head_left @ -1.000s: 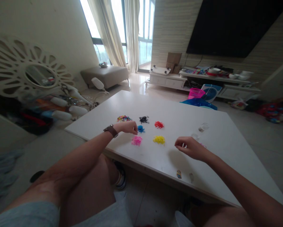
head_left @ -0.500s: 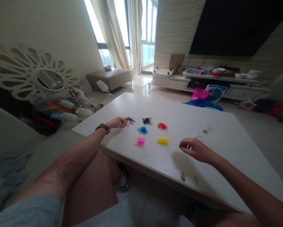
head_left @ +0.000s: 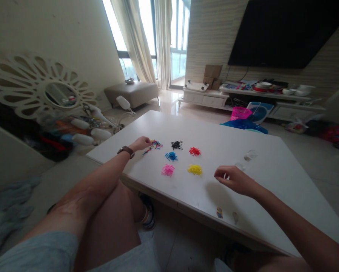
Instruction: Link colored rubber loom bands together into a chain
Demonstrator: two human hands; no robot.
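My left hand [head_left: 142, 143], with a watch on its wrist, is at the near-left edge of a mixed-colour pile [head_left: 157, 144] of small pieces. Its fingers are pinched; anything between them is too small to see. A few loose pieces [head_left: 147, 150] lie just below it. To the right are separate piles: black [head_left: 176, 144], blue [head_left: 171, 155], red [head_left: 194, 151], pink [head_left: 168, 170] and yellow [head_left: 194, 169]. My right hand [head_left: 234, 180] hovers over the white table right of the yellow pile, fingertips pressed together, their contents unclear.
Clear small containers [head_left: 250, 155] stand behind my right hand on the white table [head_left: 271, 181]. A cartoon figure sticker [head_left: 219, 212] and a small clear item [head_left: 235, 217] lie near the front edge. Beyond are a pink basket [head_left: 239, 113] and a bench [head_left: 132, 93].
My left hand has shifted slightly up and back, uncovering loose pieces below it. My right hand has stayed almost still.
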